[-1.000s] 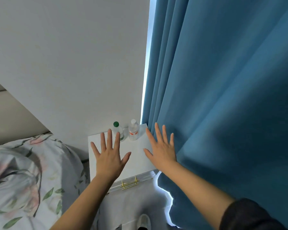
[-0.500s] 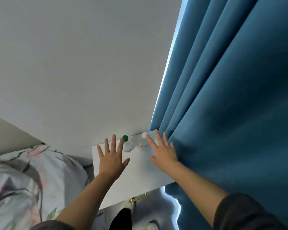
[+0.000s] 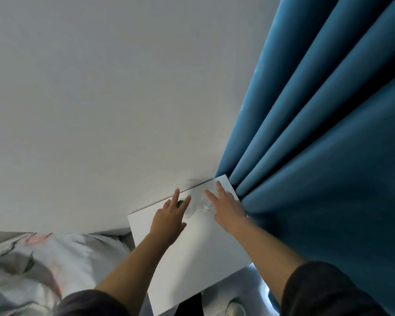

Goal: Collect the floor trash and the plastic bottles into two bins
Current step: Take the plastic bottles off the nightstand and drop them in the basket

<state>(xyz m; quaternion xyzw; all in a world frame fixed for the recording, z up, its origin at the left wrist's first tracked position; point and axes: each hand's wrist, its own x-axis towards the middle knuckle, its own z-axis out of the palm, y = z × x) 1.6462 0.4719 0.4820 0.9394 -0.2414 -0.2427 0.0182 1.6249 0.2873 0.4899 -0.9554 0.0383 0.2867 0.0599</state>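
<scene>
Two small clear plastic bottles stand at the back of a white nightstand (image 3: 192,254), against the wall. The green-capped bottle (image 3: 187,210) is on the left, its cap showing between the fingers of my left hand (image 3: 169,218), which reaches over it with straight fingers. The white-capped bottle with a red label (image 3: 206,204) stands to its right. My right hand (image 3: 225,207) reaches beside and partly over it, fingers extended. Neither hand's fingers are curled round a bottle. No bins or floor trash are in view.
A blue curtain (image 3: 324,156) hangs close along the right, touching the nightstand's right edge. A grey wall (image 3: 123,110) is right behind the bottles. A floral bed cover (image 3: 43,265) lies to the left. A shoe (image 3: 236,307) shows below the nightstand's front edge.
I have leaned closer over the nightstand. Both hands have moved forward to the bottles; the left now covers the green cap and the right is against the white-capped bottle.
</scene>
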